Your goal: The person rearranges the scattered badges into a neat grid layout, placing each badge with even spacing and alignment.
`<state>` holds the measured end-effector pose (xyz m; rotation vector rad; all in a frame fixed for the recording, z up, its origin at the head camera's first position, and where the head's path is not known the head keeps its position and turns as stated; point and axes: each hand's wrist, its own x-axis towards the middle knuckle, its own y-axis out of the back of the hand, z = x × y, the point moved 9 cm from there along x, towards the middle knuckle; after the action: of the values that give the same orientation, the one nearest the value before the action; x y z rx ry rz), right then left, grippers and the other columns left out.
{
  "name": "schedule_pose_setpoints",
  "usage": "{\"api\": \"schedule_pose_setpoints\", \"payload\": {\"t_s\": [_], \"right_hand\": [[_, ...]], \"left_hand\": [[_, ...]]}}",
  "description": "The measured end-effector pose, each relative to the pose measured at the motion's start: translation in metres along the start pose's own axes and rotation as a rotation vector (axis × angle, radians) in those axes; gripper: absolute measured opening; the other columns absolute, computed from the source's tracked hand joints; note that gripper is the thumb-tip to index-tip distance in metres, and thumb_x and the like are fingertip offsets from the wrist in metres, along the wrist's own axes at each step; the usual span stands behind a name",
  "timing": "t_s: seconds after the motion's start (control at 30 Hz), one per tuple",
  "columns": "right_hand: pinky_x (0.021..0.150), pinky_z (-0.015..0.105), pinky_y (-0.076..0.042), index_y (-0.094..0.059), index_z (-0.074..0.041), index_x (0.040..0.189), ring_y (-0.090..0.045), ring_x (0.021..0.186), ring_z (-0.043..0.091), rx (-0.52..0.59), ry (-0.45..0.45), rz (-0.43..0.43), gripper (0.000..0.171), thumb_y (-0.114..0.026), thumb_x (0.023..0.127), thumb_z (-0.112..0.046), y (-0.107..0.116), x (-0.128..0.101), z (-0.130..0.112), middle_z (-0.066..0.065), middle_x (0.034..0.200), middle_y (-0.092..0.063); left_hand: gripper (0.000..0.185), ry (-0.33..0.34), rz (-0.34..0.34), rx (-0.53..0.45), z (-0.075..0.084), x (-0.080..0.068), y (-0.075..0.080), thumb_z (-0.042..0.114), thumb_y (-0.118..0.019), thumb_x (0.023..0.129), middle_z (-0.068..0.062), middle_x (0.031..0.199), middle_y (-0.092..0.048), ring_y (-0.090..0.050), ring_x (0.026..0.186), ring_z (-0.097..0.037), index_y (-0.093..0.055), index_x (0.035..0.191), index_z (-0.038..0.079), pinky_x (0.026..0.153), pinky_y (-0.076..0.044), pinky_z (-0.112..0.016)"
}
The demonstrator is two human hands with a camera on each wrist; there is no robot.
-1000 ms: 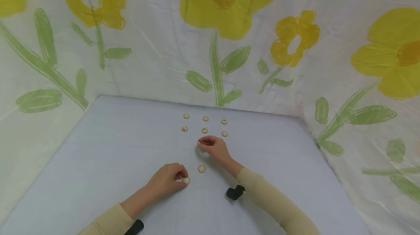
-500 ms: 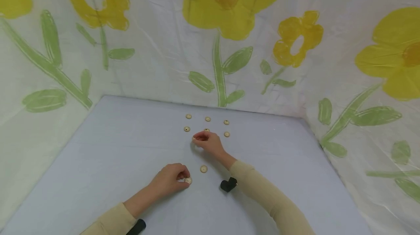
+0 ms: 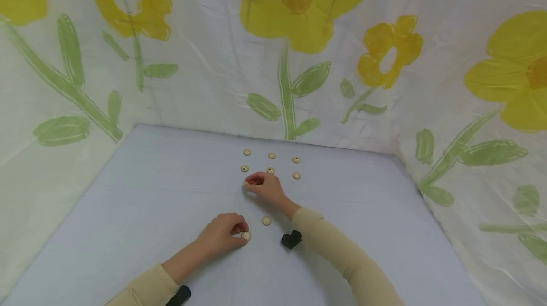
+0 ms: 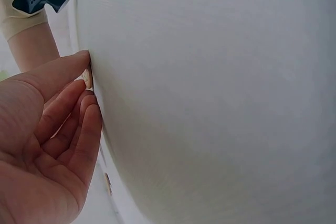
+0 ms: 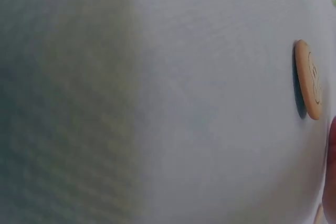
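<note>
Pale wooden discs lie on the grey counter. Nearest, the left hand rests with fingers curled, pinching one disc against the surface. Just beyond it a loose disc sits alone. Farther out, the right hand has slid leftward over the last second, carrying a pinched disc to a spot below the left column of the disc grid, so a third row looks begun.

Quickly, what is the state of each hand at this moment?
Left hand: fingers curled, pinching a small wooden button on the table.
Right hand: fingertips pinching another button below the rows.
</note>
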<state>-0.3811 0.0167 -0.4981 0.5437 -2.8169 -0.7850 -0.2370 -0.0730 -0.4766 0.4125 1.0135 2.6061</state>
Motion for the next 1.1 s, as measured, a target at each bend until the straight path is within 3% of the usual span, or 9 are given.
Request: {"api": "schedule_pose_setpoints", "payload": {"t_s": [0.4,0.7,0.97,1.1], "right_hand": [[0.067,0.021,-0.048,-0.072,-0.010,0.094,-0.059,0.072,0.005,-0.136,0.168,-0.056,0.013,-0.076,0.083,-0.017,-0.011,-0.003,-0.017,-0.004,0.080,-0.067],[0.072,0.019,-0.047,-0.070,-0.011,0.095,-0.057,0.079,0.005,-0.314,0.303,-0.120,0.012,-0.074,0.084,-0.016,-0.020,-0.005,-0.027,-0.003,0.086,-0.064],[0.074,0.019,-0.048,-0.070,-0.010,0.099,-0.058,0.081,0.007,-0.270,0.294,-0.094,0.021,-0.078,0.082,-0.018,-0.015,-0.009,-0.025,-0.002,0.090,-0.065],[0.076,0.019,-0.050,-0.069,-0.009,0.104,-0.059,0.083,0.007,-0.200,0.242,-0.075,0.027,-0.080,0.081,-0.020,-0.010,-0.010,-0.019,-0.001,0.092,-0.065]], "left_hand": [[0.014,0.004,-0.001,0.004,0.000,0.001,0.000,0.010,-0.078,0.077,0.007,0.077,-0.058,-0.053,0.072,-0.008,-0.068,0.085,0.013,0.066,-0.045,-0.026],[0.012,-0.005,0.003,0.009,-0.002,0.001,-0.001,0.011,-0.077,0.078,0.007,0.077,-0.058,-0.053,0.072,-0.008,-0.067,0.084,0.014,0.066,-0.045,-0.026],[0.013,-0.009,0.000,0.015,-0.002,0.001,-0.001,0.012,-0.078,0.078,0.008,0.078,-0.058,-0.052,0.072,-0.007,-0.067,0.085,0.014,0.066,-0.045,-0.026],[0.013,-0.021,0.004,0.010,-0.001,0.001,0.000,0.011,-0.078,0.078,0.007,0.077,-0.058,-0.052,0.072,-0.008,-0.067,0.085,0.013,0.066,-0.045,-0.026]]}}
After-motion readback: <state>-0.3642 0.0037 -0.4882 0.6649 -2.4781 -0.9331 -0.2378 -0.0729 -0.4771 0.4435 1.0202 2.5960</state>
